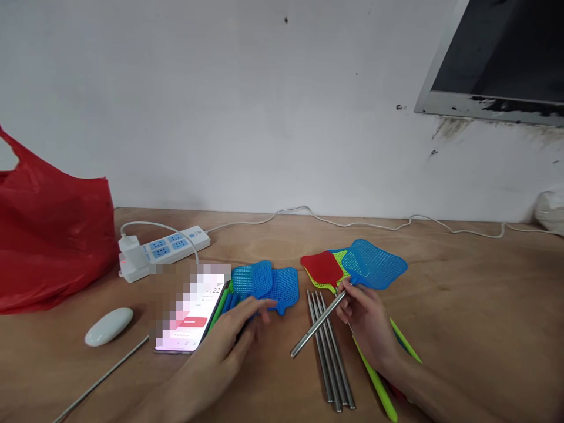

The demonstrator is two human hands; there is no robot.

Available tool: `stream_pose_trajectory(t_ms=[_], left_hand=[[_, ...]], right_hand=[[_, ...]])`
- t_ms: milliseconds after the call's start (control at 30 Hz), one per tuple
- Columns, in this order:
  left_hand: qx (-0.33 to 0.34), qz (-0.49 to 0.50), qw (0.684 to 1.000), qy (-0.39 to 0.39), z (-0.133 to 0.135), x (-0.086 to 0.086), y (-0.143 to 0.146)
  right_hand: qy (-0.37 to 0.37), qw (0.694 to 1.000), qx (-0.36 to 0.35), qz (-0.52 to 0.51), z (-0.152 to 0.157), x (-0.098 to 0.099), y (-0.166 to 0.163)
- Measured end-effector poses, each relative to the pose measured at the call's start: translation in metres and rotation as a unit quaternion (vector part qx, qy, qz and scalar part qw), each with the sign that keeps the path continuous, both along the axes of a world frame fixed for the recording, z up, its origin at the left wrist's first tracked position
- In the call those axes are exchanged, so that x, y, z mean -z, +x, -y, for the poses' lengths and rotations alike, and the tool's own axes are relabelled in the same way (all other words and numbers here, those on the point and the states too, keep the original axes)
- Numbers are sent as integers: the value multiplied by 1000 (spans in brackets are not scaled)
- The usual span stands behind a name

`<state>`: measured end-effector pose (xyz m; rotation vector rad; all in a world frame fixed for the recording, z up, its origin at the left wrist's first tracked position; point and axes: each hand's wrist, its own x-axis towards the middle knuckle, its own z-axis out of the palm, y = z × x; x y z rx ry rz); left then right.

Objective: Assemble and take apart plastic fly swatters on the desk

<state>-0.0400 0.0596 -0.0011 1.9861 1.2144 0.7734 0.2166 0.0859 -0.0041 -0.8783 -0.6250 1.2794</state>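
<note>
My right hand grips a metal tube between thumb and fingers, its lower end pointing to the front left. The tube lines up with the neck of a blue fly swatter head; my fingers hide whether they are joined. Beneath that head lie a red swatter head and a yellow-green one. My left hand, its fingers apart, reaches over blue and green handles, beside two blue swatter heads. Whether it touches them is hidden. Several loose metal tubes lie side by side between my hands.
Left of my left hand lies a lit phone, and further left a white mouse. Behind are a power strip and a red plastic bag. Yellow-green handles lie under my right forearm. A white cable runs along the wall.
</note>
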Motion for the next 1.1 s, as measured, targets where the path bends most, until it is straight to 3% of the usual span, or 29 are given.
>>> stream_pose_trajectory(t_ms=[167, 400, 767, 933, 1100], left_hand=[[-65, 56, 994, 68, -25, -2, -7], [-115, -84, 978, 153, -35, 9, -11], [-74, -249, 940, 222, -26, 22, -8], [-106, -254, 925, 263, -26, 20, -9], [-117, -250, 933, 230, -26, 12, -9]], right_hand=[[-3, 998, -58, 9, 7, 3, -5], [-25, 997, -79, 12, 8, 2, -8], [-29, 996, -82, 20, 12, 2, -10], [-27, 994, -92, 48, 13, 2, -11], [-15, 994, -88, 58, 14, 3, -11]])
